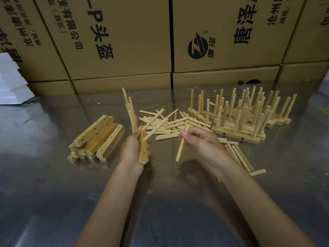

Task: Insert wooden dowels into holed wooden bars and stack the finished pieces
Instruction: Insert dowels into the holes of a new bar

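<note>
Mid-insertion: the left hand (132,148) has its grip wrapped round a holed bar (143,150) above the worktop (53,175), one dowel seated, while the right hand (201,141) pinches a loose dowel (180,149), which next needs aligning with an empty hole.

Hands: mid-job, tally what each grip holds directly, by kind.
Holed bar: 1, in the left hand
Loose dowel: 1, pinched by the right hand
Total: 2
Any seated dowel sticking out of that bar is not counted.
</note>
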The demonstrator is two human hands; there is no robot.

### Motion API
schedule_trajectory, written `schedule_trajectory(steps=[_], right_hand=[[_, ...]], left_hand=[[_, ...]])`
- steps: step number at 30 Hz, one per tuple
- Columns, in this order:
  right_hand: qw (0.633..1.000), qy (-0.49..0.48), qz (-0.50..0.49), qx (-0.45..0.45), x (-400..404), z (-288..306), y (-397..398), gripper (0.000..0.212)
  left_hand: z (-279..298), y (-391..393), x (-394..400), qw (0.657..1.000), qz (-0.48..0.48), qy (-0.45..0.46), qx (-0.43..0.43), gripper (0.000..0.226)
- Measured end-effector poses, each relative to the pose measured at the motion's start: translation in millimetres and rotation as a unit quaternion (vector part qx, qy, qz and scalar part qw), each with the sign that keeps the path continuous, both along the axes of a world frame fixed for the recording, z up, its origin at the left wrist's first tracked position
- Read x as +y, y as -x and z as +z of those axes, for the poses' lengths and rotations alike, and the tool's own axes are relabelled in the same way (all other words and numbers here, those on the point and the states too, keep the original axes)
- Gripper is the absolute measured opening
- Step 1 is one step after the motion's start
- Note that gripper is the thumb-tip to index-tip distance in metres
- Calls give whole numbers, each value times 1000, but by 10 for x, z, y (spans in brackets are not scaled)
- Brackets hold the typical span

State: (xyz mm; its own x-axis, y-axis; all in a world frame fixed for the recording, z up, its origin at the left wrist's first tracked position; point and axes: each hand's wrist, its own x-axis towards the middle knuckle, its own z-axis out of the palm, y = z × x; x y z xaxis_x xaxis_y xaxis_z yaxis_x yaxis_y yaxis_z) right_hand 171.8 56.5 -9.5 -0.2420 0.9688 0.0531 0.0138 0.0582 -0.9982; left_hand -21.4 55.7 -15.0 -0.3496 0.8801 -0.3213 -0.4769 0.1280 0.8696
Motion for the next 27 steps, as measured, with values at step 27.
schedule_trajectory(steps=[27], right_hand=[[801,-369,102,-459,-326,-47,292,13]], left_hand=[[17,-291,-122,965,47,-81,246,22]])
